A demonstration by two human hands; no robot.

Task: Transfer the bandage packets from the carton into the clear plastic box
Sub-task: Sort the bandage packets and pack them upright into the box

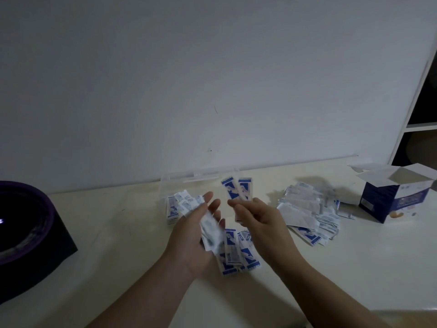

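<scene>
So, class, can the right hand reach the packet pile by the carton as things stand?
Probably yes: the pile lies uncovered on the table just beside the right hand, nothing between them, though it seems to pinch two packets.

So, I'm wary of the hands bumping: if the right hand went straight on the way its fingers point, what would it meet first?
Probably the fingertips of the left hand: the right hand points leftward at them across a small gap. Depth is unclear, so it might pass just behind them.
</scene>
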